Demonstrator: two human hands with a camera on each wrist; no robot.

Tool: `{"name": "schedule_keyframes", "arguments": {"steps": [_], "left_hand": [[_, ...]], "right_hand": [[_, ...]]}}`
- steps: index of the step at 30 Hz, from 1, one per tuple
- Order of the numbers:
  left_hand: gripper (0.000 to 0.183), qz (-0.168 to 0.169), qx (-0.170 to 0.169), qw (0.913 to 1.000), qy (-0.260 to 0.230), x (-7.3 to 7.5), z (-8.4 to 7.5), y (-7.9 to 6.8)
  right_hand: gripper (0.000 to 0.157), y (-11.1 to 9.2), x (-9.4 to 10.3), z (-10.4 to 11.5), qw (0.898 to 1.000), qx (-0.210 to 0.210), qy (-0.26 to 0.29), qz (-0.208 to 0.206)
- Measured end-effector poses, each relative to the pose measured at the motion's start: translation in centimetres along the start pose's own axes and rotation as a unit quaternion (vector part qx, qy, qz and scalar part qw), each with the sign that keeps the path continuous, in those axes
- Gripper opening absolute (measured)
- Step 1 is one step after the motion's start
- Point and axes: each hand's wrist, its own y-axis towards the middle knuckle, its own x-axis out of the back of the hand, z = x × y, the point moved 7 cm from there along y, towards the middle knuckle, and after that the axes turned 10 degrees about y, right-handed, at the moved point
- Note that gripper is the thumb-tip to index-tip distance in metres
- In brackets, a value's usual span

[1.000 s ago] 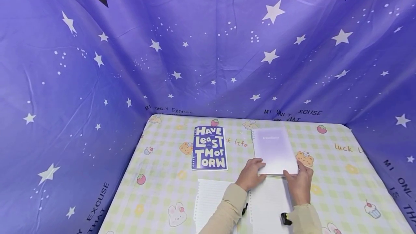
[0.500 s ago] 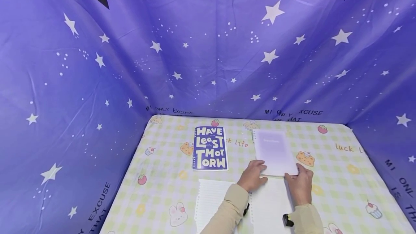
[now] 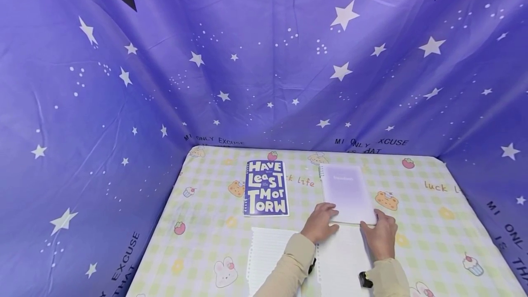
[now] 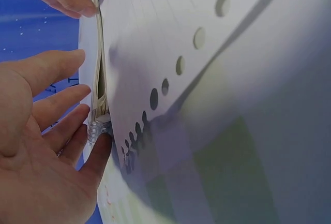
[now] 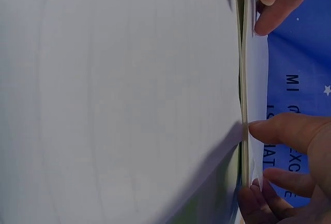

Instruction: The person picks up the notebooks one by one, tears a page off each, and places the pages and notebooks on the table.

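Both hands are steadying a pale notebook's near edge.
The left hand and right hand, fingers relaxed, are touching the notebook; loose sheets are lying unfiled.

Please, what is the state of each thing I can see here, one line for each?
Pale purple notebook: closed, flat, both hands at its near edge.
Dark blue notebook: closed, flat, untouched.
Loose punched sheets: flat, untouched.
Left hand: fingers on the near left corner.
Right hand: fingers at the near right corner.
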Motion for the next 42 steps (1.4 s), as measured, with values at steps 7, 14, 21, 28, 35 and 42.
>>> {"name": "schedule_keyframes", "arguments": {"steps": [7,14,21,28,35,42], "left_hand": [[0.04,0.006,0.026,0.9988,-0.041,0.4,0.2,0.0],[0.038,-0.016,0.034,0.9975,-0.059,1.2,0.4,0.1],[0.036,-0.032,0.037,0.9964,-0.07,2.5,1.3,0.0],[0.034,-0.058,0.038,0.9947,-0.075,3.9,2.5,-0.9],[0.037,-0.084,0.049,0.9878,-0.122,5.6,3.3,-1.7],[0.037,-0.108,0.053,0.9873,-0.104,7.2,3.6,-2.4]], "right_hand": [[0.061,0.0,0.0,-0.1,1.0,0.004,-0.006,-0.001],[0.052,0.0,0.1,1.0,0.999,0.042,0.004,-0.013],[0.046,-0.1,0.3,2.6,0.994,0.096,0.041,-0.021],[0.041,-0.4,0.5,3.7,0.985,0.155,0.076,-0.029],[0.04,-1.6,-0.2,4.7,0.98,0.185,0.079,-0.002],[0.041,-2.8,-0.9,6.4,0.964,0.258,0.069,0.02]]}}
